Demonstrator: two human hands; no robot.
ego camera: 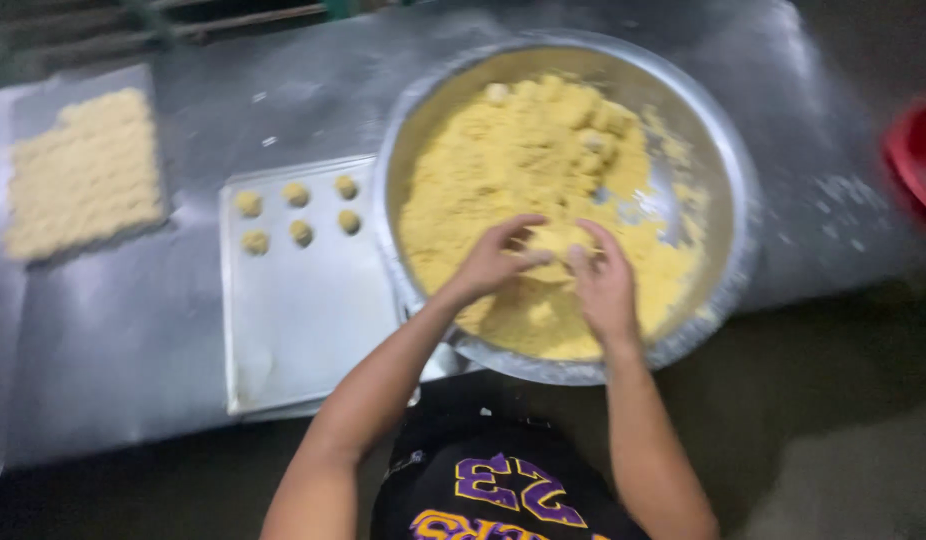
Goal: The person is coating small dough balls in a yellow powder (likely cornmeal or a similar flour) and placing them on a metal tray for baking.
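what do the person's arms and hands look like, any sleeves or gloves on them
Both arms are bare from the lower frame edge to the wrists, with no sleeves in view. The left hand and right hand wear no gloves; no rings, watch or bands can be made out, though the picture is blurry. Below them shows a black garment with purple and yellow print.

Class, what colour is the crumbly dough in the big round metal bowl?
Pale yellow crumbly dough, seen from the head view.

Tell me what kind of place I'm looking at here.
Probably a small bakery or food-prep workshop: a steel worktable, a wide metal basin of yellow crumbly dough that both hands are shaping, and a baking tray holding six small dough balls.
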